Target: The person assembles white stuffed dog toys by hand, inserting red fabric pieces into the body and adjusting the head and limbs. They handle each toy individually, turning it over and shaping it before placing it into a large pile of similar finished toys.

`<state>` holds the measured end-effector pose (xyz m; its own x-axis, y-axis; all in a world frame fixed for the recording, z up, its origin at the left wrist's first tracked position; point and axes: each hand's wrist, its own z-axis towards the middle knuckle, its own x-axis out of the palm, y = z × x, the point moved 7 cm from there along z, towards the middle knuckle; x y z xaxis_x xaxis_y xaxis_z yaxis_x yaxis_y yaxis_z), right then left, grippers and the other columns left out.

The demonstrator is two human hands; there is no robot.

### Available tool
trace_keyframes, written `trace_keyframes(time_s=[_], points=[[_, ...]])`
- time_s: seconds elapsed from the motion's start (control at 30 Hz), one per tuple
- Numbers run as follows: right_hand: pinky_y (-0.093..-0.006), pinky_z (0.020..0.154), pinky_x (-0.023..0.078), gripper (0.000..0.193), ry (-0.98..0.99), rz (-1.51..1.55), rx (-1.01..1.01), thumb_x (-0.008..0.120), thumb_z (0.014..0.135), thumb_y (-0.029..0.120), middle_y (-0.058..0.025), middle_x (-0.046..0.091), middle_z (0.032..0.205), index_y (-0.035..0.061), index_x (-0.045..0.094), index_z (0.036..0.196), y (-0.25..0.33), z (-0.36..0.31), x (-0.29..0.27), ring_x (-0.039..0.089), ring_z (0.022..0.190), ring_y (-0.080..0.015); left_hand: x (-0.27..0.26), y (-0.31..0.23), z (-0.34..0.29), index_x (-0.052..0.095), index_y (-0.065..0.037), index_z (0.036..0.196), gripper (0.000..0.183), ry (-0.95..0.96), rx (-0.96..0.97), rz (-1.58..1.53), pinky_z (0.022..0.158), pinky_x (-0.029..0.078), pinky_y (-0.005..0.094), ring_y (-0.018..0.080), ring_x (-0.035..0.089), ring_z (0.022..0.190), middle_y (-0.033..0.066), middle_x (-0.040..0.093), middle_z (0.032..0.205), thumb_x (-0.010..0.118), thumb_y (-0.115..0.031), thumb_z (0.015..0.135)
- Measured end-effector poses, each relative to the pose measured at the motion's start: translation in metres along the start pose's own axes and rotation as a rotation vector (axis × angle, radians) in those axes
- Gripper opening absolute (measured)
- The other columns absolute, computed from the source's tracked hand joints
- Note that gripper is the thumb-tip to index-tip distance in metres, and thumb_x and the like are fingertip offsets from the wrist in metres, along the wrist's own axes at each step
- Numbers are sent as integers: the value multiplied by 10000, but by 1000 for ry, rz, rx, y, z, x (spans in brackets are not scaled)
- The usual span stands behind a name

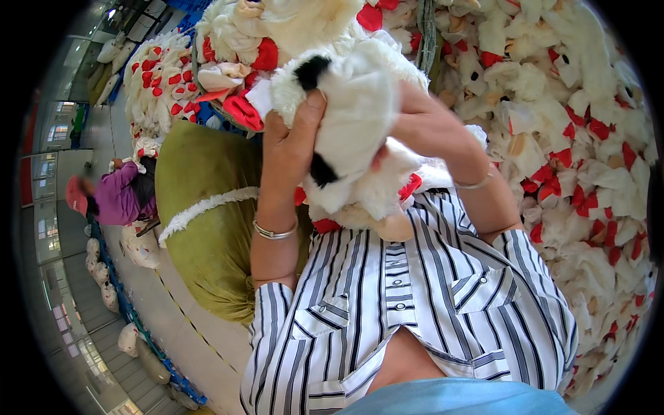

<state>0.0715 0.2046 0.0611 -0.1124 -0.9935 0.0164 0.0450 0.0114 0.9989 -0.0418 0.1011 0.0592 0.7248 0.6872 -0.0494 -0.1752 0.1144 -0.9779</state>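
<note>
Preferably grasp this likely light, soft plush [356, 104] below its upper black patch [312, 71], where the left hand [295, 133] pinches; the right hand [430, 124] grip is unclear.

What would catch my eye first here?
Likely the fluffy white plush piece with black patches, upper centre, gripped by the left hand, the blurred right hand at its edge. Next, a heap of white and red plush pieces fills the right side. A bulging olive-green sack shows at left.
</note>
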Motion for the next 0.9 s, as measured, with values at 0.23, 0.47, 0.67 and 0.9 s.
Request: trace_keyframes(time_s=[0.23,0.47,0.67,0.9], points=[[-290,649,520,233,122,-74,-1363,539,956,186,-118,648,781,-39,601,947,128,-34,-76,633,684,-187,-54,-117,42,615,-32,715,300,-342,641,200,488,286,204,16,399,574,-59,522,667,605,-230,940],[-229,580,483,293,-530,-397,-420,571,943,294,-20,657,823,11,629,996,51,79,-135,631,695,-117,-45,-100,180,579,-25,876,164,-218,777,691,615,449,278,114,507,640,38,563,710,637,-178,893],[-266,814,480,347,-378,-464,-215,613,941,322,-50,640,1014,9,625,1090,-76,64,-109,586,943,-121,-58,1,118,657,2,890,228,-39,363,642,640,453,249,85,543,722,5,618,816,646,-226,903],[-285,828,493,335,-555,-370,-184,646,911,307,-70,682,985,5,647,1056,-74,41,-107,624,925,-130,-61,23,32,594,-12,1170,401,-121,432,479,915,454,359,170,546,1095,108,604,1129,722,-157,818]])
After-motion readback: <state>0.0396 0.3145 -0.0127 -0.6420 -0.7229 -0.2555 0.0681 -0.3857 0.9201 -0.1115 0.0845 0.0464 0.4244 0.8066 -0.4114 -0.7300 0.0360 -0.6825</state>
